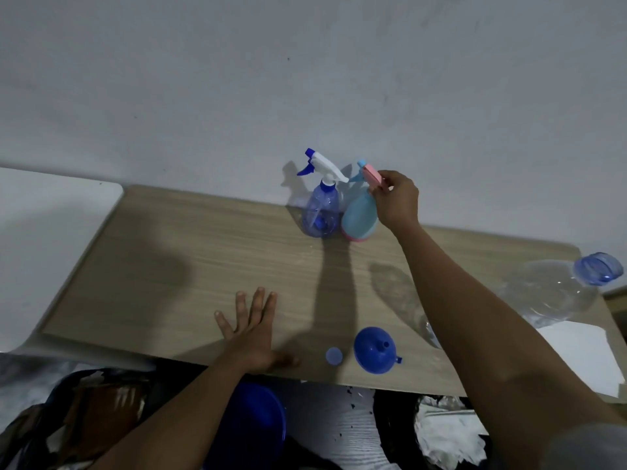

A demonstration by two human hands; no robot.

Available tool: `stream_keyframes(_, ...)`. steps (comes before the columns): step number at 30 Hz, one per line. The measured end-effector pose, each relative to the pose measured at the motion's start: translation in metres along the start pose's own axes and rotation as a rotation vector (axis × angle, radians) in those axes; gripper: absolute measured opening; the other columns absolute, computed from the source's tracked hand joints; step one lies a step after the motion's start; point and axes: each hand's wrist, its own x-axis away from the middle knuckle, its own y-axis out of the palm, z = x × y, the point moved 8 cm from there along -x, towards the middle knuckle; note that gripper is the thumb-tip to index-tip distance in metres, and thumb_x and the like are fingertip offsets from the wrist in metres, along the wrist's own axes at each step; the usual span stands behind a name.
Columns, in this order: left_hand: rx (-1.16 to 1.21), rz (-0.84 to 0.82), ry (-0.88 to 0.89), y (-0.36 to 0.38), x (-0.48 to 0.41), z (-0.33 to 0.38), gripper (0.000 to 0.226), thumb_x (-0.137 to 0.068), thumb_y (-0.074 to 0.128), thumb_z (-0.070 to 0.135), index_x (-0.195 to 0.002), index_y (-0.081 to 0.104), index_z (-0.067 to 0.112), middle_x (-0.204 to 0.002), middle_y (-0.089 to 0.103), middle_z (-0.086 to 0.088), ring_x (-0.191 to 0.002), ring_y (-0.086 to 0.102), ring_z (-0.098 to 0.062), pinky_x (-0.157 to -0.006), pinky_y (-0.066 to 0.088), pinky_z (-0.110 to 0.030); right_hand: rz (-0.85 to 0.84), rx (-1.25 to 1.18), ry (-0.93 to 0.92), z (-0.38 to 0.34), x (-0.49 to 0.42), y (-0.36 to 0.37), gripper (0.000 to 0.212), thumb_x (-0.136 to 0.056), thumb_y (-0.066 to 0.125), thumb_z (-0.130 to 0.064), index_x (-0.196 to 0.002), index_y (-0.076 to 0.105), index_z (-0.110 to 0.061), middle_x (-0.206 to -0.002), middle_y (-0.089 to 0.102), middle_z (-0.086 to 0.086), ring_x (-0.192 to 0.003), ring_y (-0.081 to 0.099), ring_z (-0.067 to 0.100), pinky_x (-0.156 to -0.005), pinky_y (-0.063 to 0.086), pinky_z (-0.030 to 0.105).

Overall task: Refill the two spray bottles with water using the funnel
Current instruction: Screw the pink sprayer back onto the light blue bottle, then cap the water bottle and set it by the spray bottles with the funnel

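- Your right hand (395, 198) pinches the pink sprayer head (373, 176) of the pale bottle (360, 217).
- That bottle stands upright at the table's (169, 266) 12 o'clock edge, nozzle toward 10 o'clock, touching the blue bottle (321, 212).
- Your left hand (252, 330) lies flat, fingers spread.
- The funnel (375, 349) sits at 5 o'clock, spout up.

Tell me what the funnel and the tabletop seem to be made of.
The funnel looks like glossy blue moulded plastic: uniform colour, small moulded tab. The tabletop looks like matt wood-grain laminate, judging by its even printed streaks; solid wood cannot be ruled out.
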Motion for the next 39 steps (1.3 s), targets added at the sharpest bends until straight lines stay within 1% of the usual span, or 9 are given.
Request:
stream_keyframes(7,-0.014,0.004,0.005,0.001,0.001,-0.001,0.148,-0.051,0.059,0.093,-0.147,-0.037,0.035,-0.150,-0.051,0.009,-0.134,-0.052,-0.029,-0.104,-0.028,-0.070,0.064,-0.110,0.047,0.016,0.034,-0.020,0.067,-0.088,0.076,-0.025,-0.146,0.044,-0.016,-0.129,0.054,0.006,-0.099,0.059,0.018,-0.083,0.047,0.023)
stream_keyframes(13,-0.030,-0.002,0.002,0.001,0.000,-0.001,0.147,-0.052,0.058,0.095,-0.146,-0.037,0.035,-0.150,-0.051,0.009,-0.138,-0.047,-0.029,-0.105,-0.024,-0.069,0.046,-0.101,0.017,0.069,0.155,-0.033,0.042,-0.096,0.062,-0.013,-0.137,0.053,-0.013,-0.122,0.056,0.007,-0.093,0.060,0.017,-0.076,0.048,0.019)
stream_keyframes(16,-0.017,0.024,0.011,0.002,0.001,0.000,0.146,-0.052,0.058,0.095,-0.147,-0.035,0.036,-0.152,-0.048,0.009,-0.140,-0.045,-0.028,-0.107,-0.023,-0.069,-0.023,-0.085,0.105,0.112,0.217,-0.036,0.034,-0.099,0.056,-0.010,-0.133,0.056,-0.012,-0.119,0.061,0.008,-0.096,0.059,0.016,-0.083,0.053,0.033)
stream_keyframes(19,0.002,0.087,0.033,0.004,0.003,0.002,0.140,-0.056,0.060,0.092,-0.152,-0.026,0.038,-0.157,-0.041,0.007,-0.143,-0.040,-0.029,-0.110,-0.020,-0.066,-0.064,-0.088,0.221,0.147,0.268,-0.047,0.027,-0.098,0.057,-0.012,-0.125,0.061,-0.015,-0.113,0.062,0.002,-0.101,0.062,0.019,-0.084,0.047,0.027)
stream_keyframes(22,-0.001,0.144,0.058,0.008,0.008,0.006,0.126,-0.066,0.060,0.087,-0.155,-0.015,0.041,-0.163,-0.030,0.006,-0.148,-0.031,-0.030,-0.115,-0.015,-0.061,-0.106,-0.010,0.113,0.147,0.303,-0.043,0.016,-0.095,0.061,-0.013,-0.108,0.066,-0.020,-0.103,0.061,-0.003,-0.093,0.062,0.014,-0.079,0.048,0.027)
stream_keyframes(26,-0.036,0.172,0.087,0.016,0.019,0.014,0.098,-0.084,0.050,0.077,-0.157,-0.007,0.043,-0.165,-0.024,0.004,-0.151,-0.024,-0.030,-0.119,-0.010,-0.059,-0.319,0.134,-0.161,0.108,0.321,0.003,0.023,-0.092,0.058,-0.015,-0.114,0.066,-0.016,-0.112,0.061,0.002,-0.098,0.060,0.020,-0.078,0.048,0.028)
stream_keyframes(31,-0.081,0.181,0.098,0.035,0.033,0.025,0.075,-0.097,0.036,0.066,-0.155,-0.007,0.047,-0.164,-0.026,0.004,-0.150,-0.027,-0.029,-0.120,-0.010,-0.059,-0.567,0.250,-0.208,0.080,0.305,0.059,0.050,-0.090,0.051,0.002,-0.136,0.056,-0.016,-0.145,0.048,0.004,-0.127,0.053,0.025,-0.097,0.051,0.041)
stream_keyframes(36,-0.095,0.212,0.088,0.043,0.038,0.026,0.070,-0.100,0.032,0.062,-0.155,-0.007,0.047,-0.164,-0.027,0.004,-0.151,-0.026,-0.028,-0.120,-0.011,-0.057,-0.594,0.400,-0.211,0.082,0.308,0.072,0.045,-0.088,0.052,0.007,-0.127,0.055,-0.014,-0.127,0.056,0.005,-0.111,0.059,0.026,-0.085,0.055,0.038)
stream_keyframes(39,-0.093,0.221,0.087,0.043,0.039,0.026,0.069,-0.100,0.032,0.062,-0.156,-0.007,0.046,-0.164,-0.026,0.003,-0.151,-0.025,-0.028,-0.121,-0.010,-0.058,-0.553,0.366,-0.195,0.090,0.316,0.062,0.036,-0.095,0.052,-0.009,-0.130,0.051,-0.018,-0.124,0.056,0.002,-0.105,0.061,0.023,-0.079,0.055,0.037)
